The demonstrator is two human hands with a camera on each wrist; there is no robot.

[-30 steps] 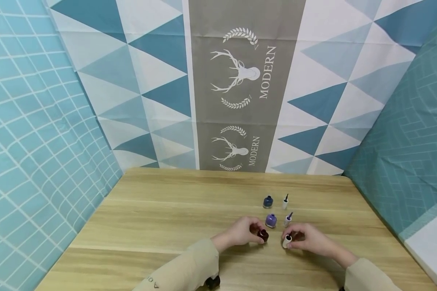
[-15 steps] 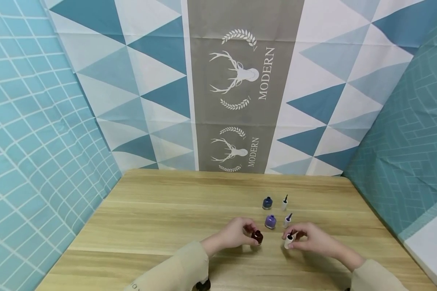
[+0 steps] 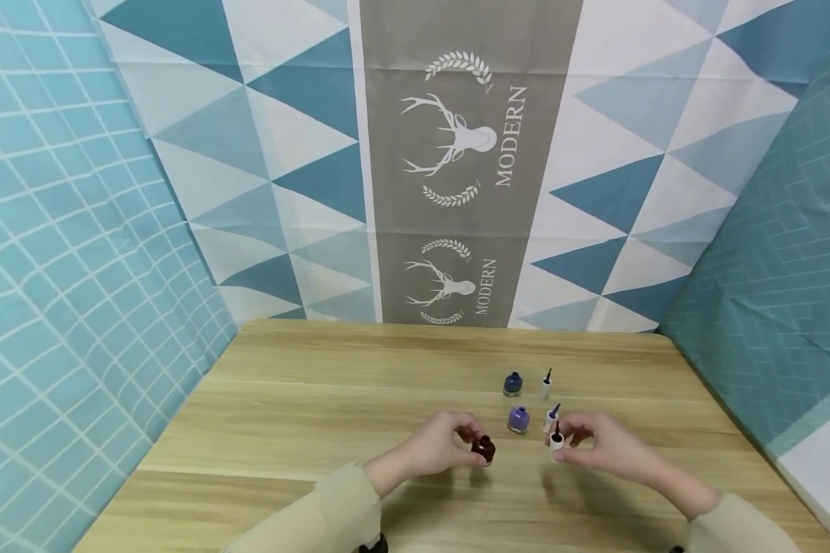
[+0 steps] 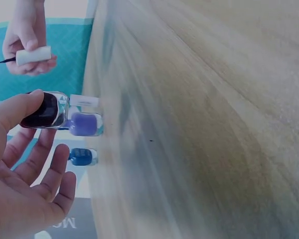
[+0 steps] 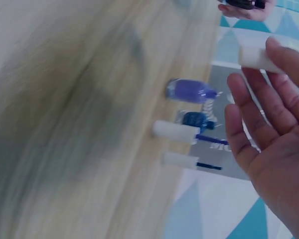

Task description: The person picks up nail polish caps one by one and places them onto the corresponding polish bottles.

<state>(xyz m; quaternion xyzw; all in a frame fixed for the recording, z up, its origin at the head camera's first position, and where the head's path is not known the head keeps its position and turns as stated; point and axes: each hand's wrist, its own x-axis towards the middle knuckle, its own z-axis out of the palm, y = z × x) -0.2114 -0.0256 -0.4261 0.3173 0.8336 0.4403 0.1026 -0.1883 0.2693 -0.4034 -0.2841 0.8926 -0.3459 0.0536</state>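
left hand point(image 3: 436, 445): thumb and finger pinching the dark red nail polish bottle point(image 3: 483, 451), uncapped, mouth up, raised off the wooden tabletop point(image 3: 304, 422); other fingers loosely bent.
right hand point(image 3: 598, 442): thumb and finger gripping a white brush cap point(image 3: 556, 445), brush up, also raised; apart from the bottle.
blue nail polish bottle point(image 3: 513, 385): uncapped, upright, closest to far edge; dark-tipped brush cap point(image 3: 546, 389) standing beside it, right-edge side.
purple nail polish bottle point(image 3: 518, 420): uncapped, nearer near edge; purple-tipped brush cap point(image 3: 549, 421) likewise beside it.
progress: my read, three bottles opened, two pairs set out; third pair not yet down.
writing: "modern", capitals, twice on grey panel point(image 3: 449, 223); no bottle brand legible.
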